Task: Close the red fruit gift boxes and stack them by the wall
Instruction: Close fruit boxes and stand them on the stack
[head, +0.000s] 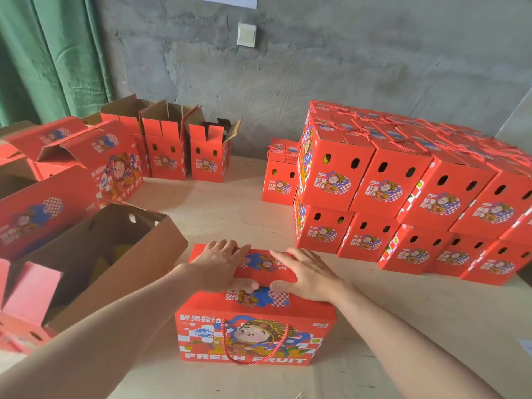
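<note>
A red fruit gift box (pixel 253 335) with a cartoon figure and a red rope handle stands on the wooden table right in front of me. My left hand (pixel 221 264) and my right hand (pixel 306 273) press flat on its top flaps, thumbs meeting near the middle seam. Closed red boxes (pixel 403 197) form a two-layer stack at the right by the grey wall. Open red boxes (pixel 169 148) with raised flaps stand at the back left.
A large open box (pixel 115 254) with a brown inside sits at my left, and more open red boxes lie around it. A green curtain (pixel 49 53) hangs at the far left. Bare table (pixel 224 203) lies between the two groups.
</note>
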A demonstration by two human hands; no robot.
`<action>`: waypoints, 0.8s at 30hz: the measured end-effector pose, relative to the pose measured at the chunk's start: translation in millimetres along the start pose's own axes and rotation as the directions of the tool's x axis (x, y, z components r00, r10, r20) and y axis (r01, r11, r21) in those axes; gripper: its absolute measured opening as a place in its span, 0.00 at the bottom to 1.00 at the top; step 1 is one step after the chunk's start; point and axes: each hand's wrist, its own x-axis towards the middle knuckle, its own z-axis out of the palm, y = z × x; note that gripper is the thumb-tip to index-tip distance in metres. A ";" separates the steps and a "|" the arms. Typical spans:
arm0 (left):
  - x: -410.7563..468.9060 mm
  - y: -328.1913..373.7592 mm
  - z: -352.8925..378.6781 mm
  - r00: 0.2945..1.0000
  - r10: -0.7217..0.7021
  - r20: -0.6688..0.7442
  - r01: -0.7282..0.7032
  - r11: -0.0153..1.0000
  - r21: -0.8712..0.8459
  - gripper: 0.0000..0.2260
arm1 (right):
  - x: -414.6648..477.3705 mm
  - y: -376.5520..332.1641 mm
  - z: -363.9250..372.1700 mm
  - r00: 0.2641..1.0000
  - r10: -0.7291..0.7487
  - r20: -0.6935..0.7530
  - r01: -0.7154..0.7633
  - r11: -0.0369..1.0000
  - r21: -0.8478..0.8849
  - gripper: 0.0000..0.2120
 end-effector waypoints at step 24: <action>3.8 -11.9 -12.8 0.993 0.088 0.082 -0.087 0.996 -0.014 0.45 | 8.3 -2.5 -7.9 0.989 -0.127 -0.080 0.105 0.965 -0.239 0.41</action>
